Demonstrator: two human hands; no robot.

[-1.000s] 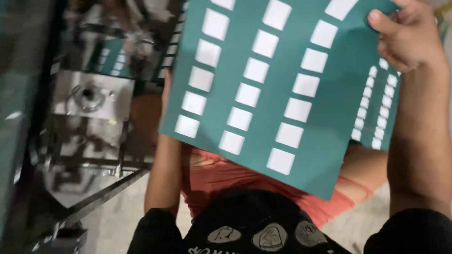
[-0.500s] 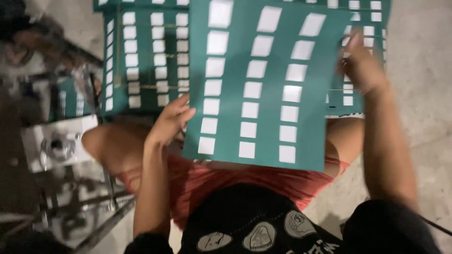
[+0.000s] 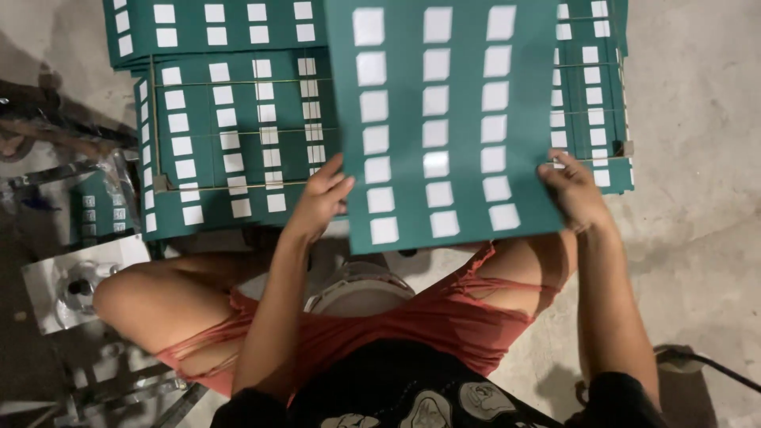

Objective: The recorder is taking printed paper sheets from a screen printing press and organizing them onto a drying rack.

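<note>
A seated person in torn red shorts (image 3: 412,333) holds a large green sheet (image 3: 444,119) printed with three columns of white squares, flat and face up above the knees, over a concrete floor (image 3: 697,158); beneath it lies a stack of matching green sheets (image 3: 230,119), crossed by thin wires and spreading out past both sides of the held one. The left hand (image 3: 321,198) clamps the sheet's lower left edge, thumb on top and fingers curled under, while the right hand (image 3: 575,190) grips the lower right edge the same way, the two hands well apart across the sheet's width. A white round bucket rim (image 3: 357,289) shows between the thighs, and a shiny metal fixture (image 3: 75,289) sits at the left beside the knee
</note>
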